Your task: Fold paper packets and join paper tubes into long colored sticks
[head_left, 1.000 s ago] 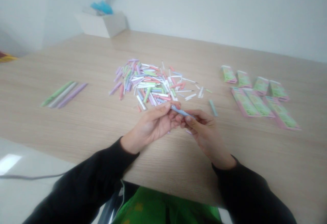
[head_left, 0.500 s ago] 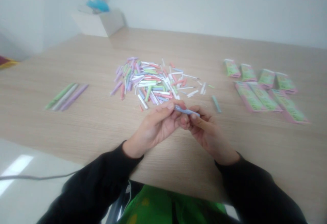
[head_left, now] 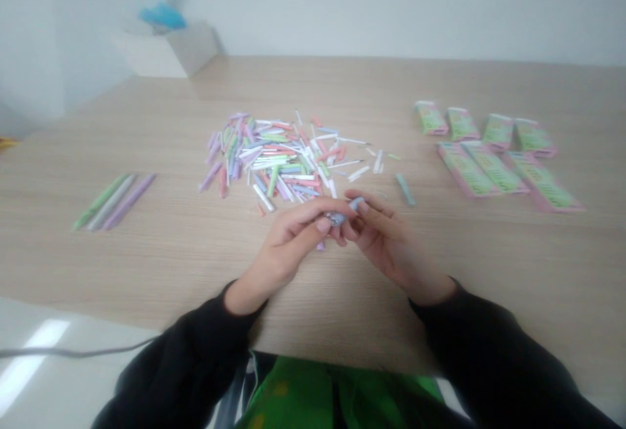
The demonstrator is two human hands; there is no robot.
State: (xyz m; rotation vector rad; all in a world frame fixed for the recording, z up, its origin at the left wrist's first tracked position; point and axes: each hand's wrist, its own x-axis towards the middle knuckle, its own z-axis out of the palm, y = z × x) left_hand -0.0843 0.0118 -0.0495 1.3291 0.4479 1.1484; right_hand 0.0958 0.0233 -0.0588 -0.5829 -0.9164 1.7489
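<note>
Left hand [head_left: 293, 240]: fingers curled, thumb and fingertips pinched on the blue pen piece [head_left: 338, 218]. Right hand [head_left: 386, 240]: looser curl, fingertips closed on the same piece from the other side. Both hands meet over the desk [head_left: 342, 298], above the middle of its near edge and just short of the pile of pen parts [head_left: 283, 158].

Change: a second ago a long stretch of the blue piece showed between the hands, slanting down to the right. Now only two short blue-grey bits show between the fingertips and the hands have closed in on each other. My read: the piece is being worked tighter in the grip, not put down.

Axis: the visible bits line up roughly left to right, rising slightly toward the far right corner. Too blurred and covered to tell which end is which.

Around:
- loose teal piece [head_left: 405, 189] just right of the pile
- three pens [head_left: 112, 201] side by side toward the left edge
- printed packs [head_left: 493, 148] in rows toward the right edge
- white box [head_left: 166, 51] at the far left corner
</note>
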